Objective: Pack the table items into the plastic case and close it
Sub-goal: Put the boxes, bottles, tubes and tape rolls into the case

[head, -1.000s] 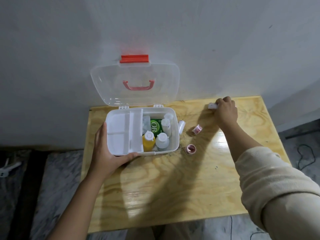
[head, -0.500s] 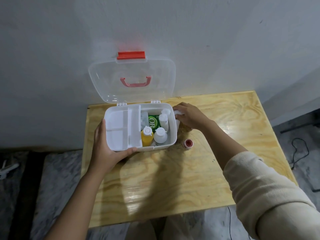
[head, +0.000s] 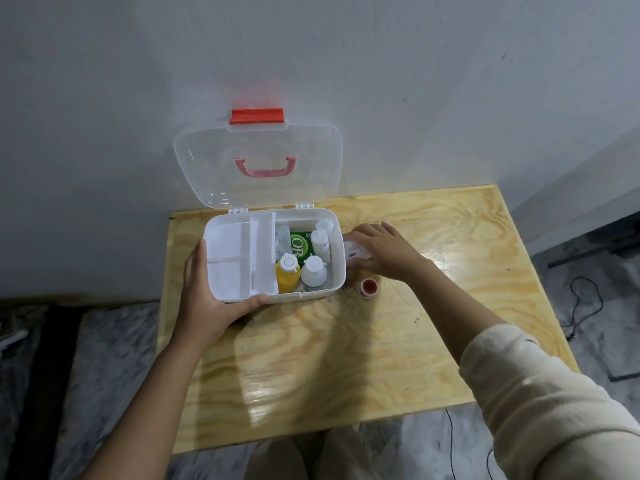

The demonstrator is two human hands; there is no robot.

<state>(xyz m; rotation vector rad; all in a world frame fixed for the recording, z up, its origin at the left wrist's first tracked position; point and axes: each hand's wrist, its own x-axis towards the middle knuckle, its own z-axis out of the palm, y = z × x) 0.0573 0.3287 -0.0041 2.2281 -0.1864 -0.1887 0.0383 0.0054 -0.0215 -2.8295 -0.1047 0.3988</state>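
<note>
A grey wall backs a pale plywood counter, and on it, close to the wall, I see the plastic case standing open. Its clear lid is tipped up against the wall, red latch at the top and pink handle showing through. A white divided tray fills the left half of the case. In the right half stand a yellow bottle and a white bottle, both white-capped, with a green box lettered "OB" and another white bottle behind them.

My left hand wraps the case's front left corner, fingers up the left wall and thumb along the front edge; that grip is closed on the case. My right hand lies just outside the right wall, fingers curled over a small pale packet that touches or nearly touches the case; the blur hides how firmly that grip pinches it. A small red-centred roll sits on the counter near the front right corner of the case, just below my right wrist. A cream sleeve covers the right forearm.
</note>
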